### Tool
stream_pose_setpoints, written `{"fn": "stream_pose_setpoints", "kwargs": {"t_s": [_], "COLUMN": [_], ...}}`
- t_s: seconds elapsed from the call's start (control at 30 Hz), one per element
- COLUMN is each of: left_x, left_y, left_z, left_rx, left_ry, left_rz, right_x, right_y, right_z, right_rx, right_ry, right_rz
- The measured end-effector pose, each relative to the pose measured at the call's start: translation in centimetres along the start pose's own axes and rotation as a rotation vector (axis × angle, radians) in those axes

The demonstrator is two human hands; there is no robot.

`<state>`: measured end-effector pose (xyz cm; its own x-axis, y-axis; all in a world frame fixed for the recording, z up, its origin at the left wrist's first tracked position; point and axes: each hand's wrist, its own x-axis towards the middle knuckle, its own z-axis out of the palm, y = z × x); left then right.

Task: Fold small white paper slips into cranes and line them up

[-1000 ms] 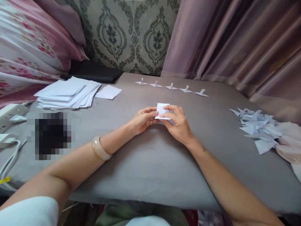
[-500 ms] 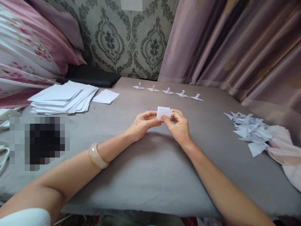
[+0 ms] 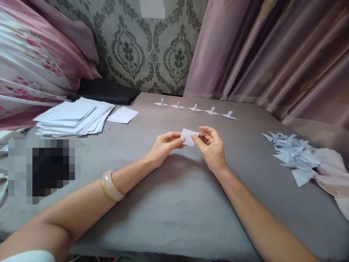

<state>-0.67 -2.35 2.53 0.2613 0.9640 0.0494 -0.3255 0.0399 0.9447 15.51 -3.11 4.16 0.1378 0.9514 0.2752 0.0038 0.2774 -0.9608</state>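
A small folded square of white paper (image 3: 189, 137) is held up between my two hands over the grey cloth. My left hand (image 3: 166, 147) pinches its left edge, thumb in front and fingers behind. At the paper's right side, my right hand (image 3: 212, 147) grips the edge between thumb and index finger, with the other fingers curled loosely. The backs of the folds and the fingertips behind the paper are hidden. A pale bangle (image 3: 111, 186) circles my left forearm.
Stacked white paper sheets (image 3: 73, 118) lie at the left, beside a smaller stack (image 3: 124, 114). Several folded paper cranes (image 3: 195, 108) stand in a row at the back. More folded paper pieces (image 3: 296, 153) are heaped at the right by a pale cloth (image 3: 332, 167). A blurred patch (image 3: 51, 171) covers the left.
The folded paper has tilted, its right side dropping. My right hand has shifted slightly right and its fingers have spread a little. The view has tipped slightly upward.
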Motion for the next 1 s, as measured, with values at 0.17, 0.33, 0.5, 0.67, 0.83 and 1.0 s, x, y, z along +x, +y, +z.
{"fn": "stream_pose_setpoints", "kwargs": {"t_s": [0.17, 0.33, 0.5, 0.67, 0.83, 1.0], "left_x": [0.1, 0.1, -0.1, -0.1, 0.1, 0.3], "left_y": [0.1, 0.1, 0.2, 0.1, 0.1, -0.3], "left_z": [-0.1, -0.1, 0.1, 0.1, -0.3, -0.6], "left_rx": [-0.006, 0.083, 0.184, 0.079, 0.036, 0.131], "left_ry": [0.051, 0.104, 0.075, -0.011, -0.014, 0.019], "left_rz": [0.016, 0.027, 0.072, -0.037, -0.129, -0.161], "right_x": [-0.3, -0.5, -0.4, -0.1, 0.3, 0.5], "right_y": [-0.1, -0.1, -0.1, 0.4, 0.7, 1.1], "right_z": [0.2, 0.1, 0.0, -0.2, -0.8, -1.2], "right_rx": [-0.053, -0.129, -0.150, -0.058, -0.062, -0.129], "right_ry": [-0.058, -0.160, -0.225, -0.122, -0.159, -0.173], "right_rz": [0.006, 0.043, 0.108, 0.156, 0.225, 0.283]}}
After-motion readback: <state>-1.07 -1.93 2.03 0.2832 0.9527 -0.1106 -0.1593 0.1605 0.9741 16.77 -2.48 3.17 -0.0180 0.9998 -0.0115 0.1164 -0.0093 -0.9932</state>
